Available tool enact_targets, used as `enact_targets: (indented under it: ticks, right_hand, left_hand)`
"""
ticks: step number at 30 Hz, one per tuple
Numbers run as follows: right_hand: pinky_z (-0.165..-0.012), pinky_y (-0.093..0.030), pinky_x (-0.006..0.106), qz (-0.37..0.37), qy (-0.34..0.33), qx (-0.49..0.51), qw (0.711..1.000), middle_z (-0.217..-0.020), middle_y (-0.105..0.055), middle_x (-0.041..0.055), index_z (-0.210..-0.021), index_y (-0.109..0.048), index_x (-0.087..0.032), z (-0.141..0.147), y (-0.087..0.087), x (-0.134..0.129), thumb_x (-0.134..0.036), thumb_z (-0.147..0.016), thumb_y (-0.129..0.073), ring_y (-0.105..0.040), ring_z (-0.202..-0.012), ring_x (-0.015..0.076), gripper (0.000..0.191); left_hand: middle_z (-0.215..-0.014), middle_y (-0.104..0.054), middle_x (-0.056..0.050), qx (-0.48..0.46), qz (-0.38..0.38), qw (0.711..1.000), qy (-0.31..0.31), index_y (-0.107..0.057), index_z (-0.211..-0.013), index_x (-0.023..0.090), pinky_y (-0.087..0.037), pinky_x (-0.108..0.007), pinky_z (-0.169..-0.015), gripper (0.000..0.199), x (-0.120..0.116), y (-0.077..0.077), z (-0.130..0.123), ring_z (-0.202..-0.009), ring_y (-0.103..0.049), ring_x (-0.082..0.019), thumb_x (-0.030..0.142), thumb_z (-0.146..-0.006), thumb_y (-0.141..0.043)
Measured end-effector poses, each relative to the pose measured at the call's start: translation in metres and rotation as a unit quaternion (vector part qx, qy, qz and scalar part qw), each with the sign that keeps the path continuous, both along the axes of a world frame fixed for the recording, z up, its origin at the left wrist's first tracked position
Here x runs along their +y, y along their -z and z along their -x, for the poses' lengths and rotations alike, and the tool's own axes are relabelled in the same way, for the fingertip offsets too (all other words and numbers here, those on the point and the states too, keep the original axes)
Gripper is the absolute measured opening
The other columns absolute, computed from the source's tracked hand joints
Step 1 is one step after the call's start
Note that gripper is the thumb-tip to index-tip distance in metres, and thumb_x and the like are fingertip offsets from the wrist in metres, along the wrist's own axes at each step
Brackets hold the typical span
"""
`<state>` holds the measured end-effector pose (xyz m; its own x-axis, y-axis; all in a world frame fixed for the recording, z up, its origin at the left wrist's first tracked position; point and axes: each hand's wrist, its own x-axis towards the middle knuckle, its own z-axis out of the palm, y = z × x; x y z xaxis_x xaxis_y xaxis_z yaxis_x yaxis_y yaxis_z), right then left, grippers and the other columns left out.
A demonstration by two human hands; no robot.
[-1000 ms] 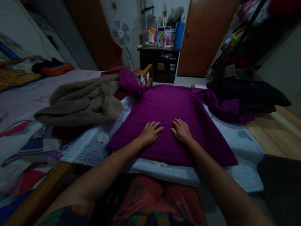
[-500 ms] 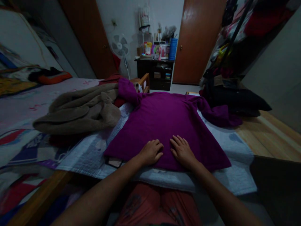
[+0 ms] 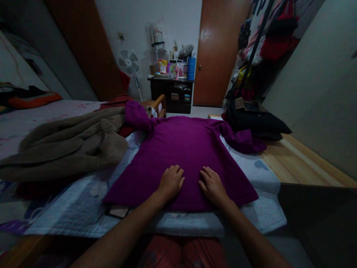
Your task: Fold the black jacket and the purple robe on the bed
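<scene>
A purple long-sleeved shirt [image 3: 184, 149] lies spread out before me, its hem toward me and its sleeves out to both sides. Under it is a light blue quilted cloth [image 3: 92, 197]. My left hand [image 3: 171, 182] rests flat on the lower part of the shirt, fingers stretched forward. To its right, my right hand [image 3: 213, 186] also lies flat on the fabric, palm down. Neither hand grips anything. From under the hem's left corner pokes a dark-edged flat object [image 3: 118, 211], mostly hidden, whose kind I cannot make out.
A brown fleecy garment [image 3: 69, 145] is heaped on the left, beside the bed [image 3: 69, 106]. Dark folded clothes [image 3: 253, 121] sit on a wooden surface [image 3: 304, 160] at the right. Farther back stand a fan [image 3: 129, 63], a dark cabinet [image 3: 170, 95] and a wooden door [image 3: 221, 52].
The view has turned a little to the right, so most things sit farther left in it. Both hands stay flat on the shirt, slightly farther apart. The shirt looks unchanged.
</scene>
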<state>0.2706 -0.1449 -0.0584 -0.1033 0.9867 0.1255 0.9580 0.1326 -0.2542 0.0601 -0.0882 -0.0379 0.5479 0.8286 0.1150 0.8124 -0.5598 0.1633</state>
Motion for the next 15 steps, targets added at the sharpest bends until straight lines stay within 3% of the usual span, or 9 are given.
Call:
enact_targets:
  ticks: [4, 8, 11, 15]
  right_hand:
    - [-0.113, -0.025, 0.046, 0.000, 0.031, -0.037, 0.999, -0.150, -0.041, 0.0122, -0.139, -0.047, -0.018, 0.000, 0.001, -0.001, -0.037, -0.092, -0.047, -0.031, -0.140, 0.0283, 0.051]
    - [-0.099, -0.038, 0.041, 0.027, 0.058, -0.073, 0.995, -0.131, -0.058, 0.0167, -0.120, -0.061, -0.016, -0.001, -0.012, 0.003, -0.035, -0.090, -0.050, -0.053, -0.120, 0.0300, 0.038]
    - [-0.087, -0.042, 0.036, 0.052, 0.064, -0.073, 0.994, -0.103, -0.068, 0.0139, -0.099, -0.068, -0.017, -0.002, -0.027, 0.030, -0.024, -0.091, -0.045, -0.062, -0.097, 0.0255, 0.025]
    - [-0.089, -0.040, 0.028, 0.053, 0.009, -0.009, 0.998, -0.103, -0.068, 0.0094, -0.102, -0.069, -0.018, 0.003, -0.036, 0.094, -0.017, -0.089, -0.047, -0.060, -0.100, 0.0203, 0.025]
  left_hand:
    - [-0.152, -0.038, -0.006, -0.036, 0.021, 0.996, 0.074, -0.045, -0.138, 0.026, -0.025, -0.045, -0.114, 0.049, 0.002, 0.016, -0.008, -0.141, -0.028, -0.025, 0.044, -0.093, -0.048]
    - [-0.157, -0.030, -0.004, -0.012, 0.055, 0.995, 0.084, -0.038, -0.145, 0.028, -0.022, -0.049, -0.115, 0.058, -0.001, 0.026, -0.003, -0.145, -0.020, -0.028, 0.051, -0.092, -0.045]
    - [-0.153, -0.036, -0.005, -0.008, 0.061, 0.994, 0.085, -0.043, -0.142, 0.028, -0.028, -0.049, -0.112, 0.059, 0.002, 0.015, -0.004, -0.142, -0.027, -0.030, 0.052, -0.089, -0.051]
    - [-0.125, -0.062, -0.009, 0.009, 0.066, 0.995, 0.079, -0.060, -0.119, 0.024, -0.043, -0.041, -0.099, 0.038, 0.018, -0.010, -0.022, -0.117, -0.054, -0.028, 0.045, -0.088, -0.053]
